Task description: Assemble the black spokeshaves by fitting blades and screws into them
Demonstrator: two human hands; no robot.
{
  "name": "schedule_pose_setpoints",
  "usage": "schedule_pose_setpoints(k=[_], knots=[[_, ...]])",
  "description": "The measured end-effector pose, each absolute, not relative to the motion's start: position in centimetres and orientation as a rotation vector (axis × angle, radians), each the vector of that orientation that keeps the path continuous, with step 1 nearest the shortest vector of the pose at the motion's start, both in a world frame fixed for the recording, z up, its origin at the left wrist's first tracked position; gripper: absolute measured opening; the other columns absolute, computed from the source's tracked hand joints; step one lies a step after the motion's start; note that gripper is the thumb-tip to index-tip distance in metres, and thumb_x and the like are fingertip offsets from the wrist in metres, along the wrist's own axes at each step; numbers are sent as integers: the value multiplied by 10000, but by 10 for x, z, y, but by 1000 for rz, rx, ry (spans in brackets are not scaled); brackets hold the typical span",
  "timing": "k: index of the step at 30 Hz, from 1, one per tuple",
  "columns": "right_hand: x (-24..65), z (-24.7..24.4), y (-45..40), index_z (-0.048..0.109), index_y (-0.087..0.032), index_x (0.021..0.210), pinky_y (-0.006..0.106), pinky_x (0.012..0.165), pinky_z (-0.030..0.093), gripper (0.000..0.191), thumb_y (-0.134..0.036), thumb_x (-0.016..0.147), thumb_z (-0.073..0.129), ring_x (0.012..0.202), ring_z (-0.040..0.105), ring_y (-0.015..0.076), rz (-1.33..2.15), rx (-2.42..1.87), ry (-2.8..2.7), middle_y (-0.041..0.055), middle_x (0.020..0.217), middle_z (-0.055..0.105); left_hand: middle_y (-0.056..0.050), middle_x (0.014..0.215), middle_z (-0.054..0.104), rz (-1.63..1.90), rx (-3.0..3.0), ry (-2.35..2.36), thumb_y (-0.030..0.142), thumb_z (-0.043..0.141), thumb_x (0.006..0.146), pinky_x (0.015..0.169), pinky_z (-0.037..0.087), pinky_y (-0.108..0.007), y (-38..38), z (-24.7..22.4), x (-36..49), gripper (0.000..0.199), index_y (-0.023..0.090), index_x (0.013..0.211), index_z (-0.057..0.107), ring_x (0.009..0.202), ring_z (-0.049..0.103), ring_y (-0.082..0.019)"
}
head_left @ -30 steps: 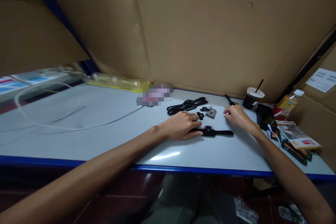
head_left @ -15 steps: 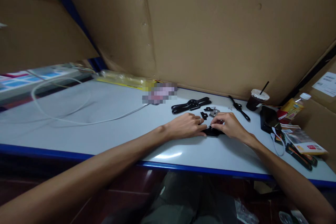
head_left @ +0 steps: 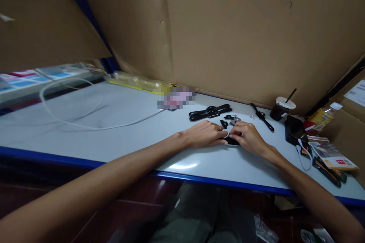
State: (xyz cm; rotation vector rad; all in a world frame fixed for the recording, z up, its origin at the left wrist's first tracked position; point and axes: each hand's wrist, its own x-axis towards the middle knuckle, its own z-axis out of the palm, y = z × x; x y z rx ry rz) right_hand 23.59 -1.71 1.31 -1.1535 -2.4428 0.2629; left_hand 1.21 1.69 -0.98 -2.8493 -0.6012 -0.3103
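Note:
A black tool body [head_left: 232, 141] lies on the table between my hands, mostly covered by them. My left hand [head_left: 207, 134] is closed on its left part. Above its middle, my right hand [head_left: 247, 136] pinches something too small to make out. Just behind my fingers are a small black plate [head_left: 224, 124], another black piece [head_left: 228, 117] and a grey metal plate [head_left: 235, 120]. Farther back on the left lie black two-handled tools [head_left: 211, 112], stacked crosswise. One more black tool [head_left: 262, 117] lies at the back right, beside tiny metal bits [head_left: 252, 117].
On the right stand a lidded cup with a straw [head_left: 282, 108] and a bottle [head_left: 322, 117], near a black box [head_left: 295, 129], a packet [head_left: 332, 153] and dark green objects [head_left: 327, 171]. A white cable [head_left: 125, 125] loops across the left. Cardboard [head_left: 222, 38] walls the back.
The view has shifted slightly. My left hand's fingers now reach a little farther over the black tool body, and less of it shows. My right hand keeps its pinch.

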Motion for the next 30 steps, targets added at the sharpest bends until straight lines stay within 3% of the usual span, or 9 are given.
schedule_pose_setpoints(k=[5, 9, 14, 21, 26, 30], knots=[[238, 12, -11, 776, -196, 850, 288, 701, 442, 120, -109, 839, 695, 688, 600, 147, 578, -1252, -2250, 1, 731, 680, -49, 806, 681, -358, -2948, -685, 481, 400, 1073, 537, 259, -320, 18, -9, 12, 411, 181, 955, 655, 594, 554, -139], [243, 10, -3, 761, -190, 762, 287, 680, 475, 61, -146, 776, 721, 671, 626, 153, 938, -1286, -2089, 7, 705, 715, -50, 806, 674, -371, -2964, -678, 495, 396, 1067, 540, 254, -333, 17, -8, 13, 428, 186, 908, 645, 601, 543, -149], [245, 6, 3, 717, -173, 729, 277, 634, 456, 55, -194, 780, 711, 636, 610, 150, 1062, -1308, -2013, 3, 665, 688, -48, 815, 677, -323, -2970, -714, 501, 402, 1068, 544, 242, -329, 15, -7, 14, 427, 183, 909, 640, 612, 542, -152], [239, 13, -13, 654, -196, 738, 278, 627, 354, 179, -242, 911, 646, 661, 568, 156, 461, -1461, -2283, 8, 700, 671, -48, 779, 671, -317, -2986, -743, 501, 411, 1067, 550, 247, -327, 14, -6, 15, 431, 176, 914, 649, 596, 539, -154], [226, 11, -30, 679, -177, 905, 317, 646, 340, 205, -243, 989, 505, 762, 622, 216, -36, -1631, -2419, 111, 885, 722, -49, 767, 667, -362, -3001, -731, 505, 380, 1076, 550, 256, -326, 14, -6, 14, 463, 178, 872, 638, 594, 540, -148], [216, 9, -39, 703, -146, 997, 331, 652, 349, 271, -225, 983, 445, 823, 658, 247, -243, -1686, -2447, 154, 930, 733, -48, 780, 661, -370, -3014, -718, 528, 362, 1075, 552, 257, -318, 15, -6, 14, 482, 179, 866, 622, 599, 537, -145]])
